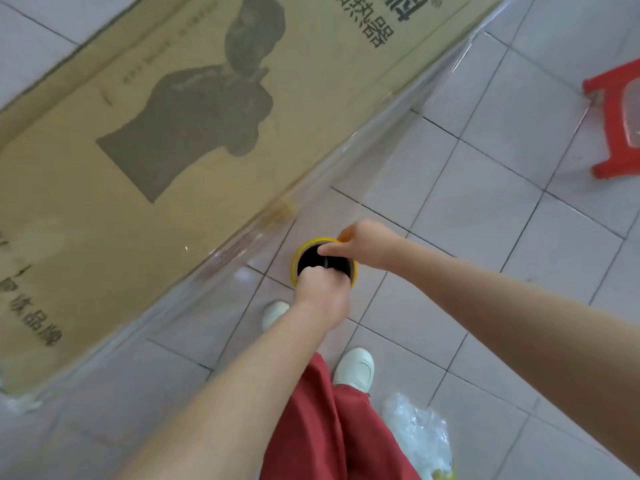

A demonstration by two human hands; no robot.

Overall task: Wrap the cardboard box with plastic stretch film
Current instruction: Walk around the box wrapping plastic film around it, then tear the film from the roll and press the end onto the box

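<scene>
Cardboard box [173,133]: on floor [485,237], 10 o'clock. Film roll [313,258]: centre, near box edge; left hand [320,292] and right hand [363,244] on it. Stool [613,133]: 2 o'clock. Plastic bag [419,434]: 5 o'clock.

The cardboard box [207,133] runs past the top and left edges, and its small print is smeared beyond reading. Only the yellow-rimmed end of the film roll [300,250] shows, and its length is hidden beneath. The fingers of the left hand [322,292] vanish inside the roll's core. Far right of the roll, the frame edge cuts a red stool [613,133].
</scene>
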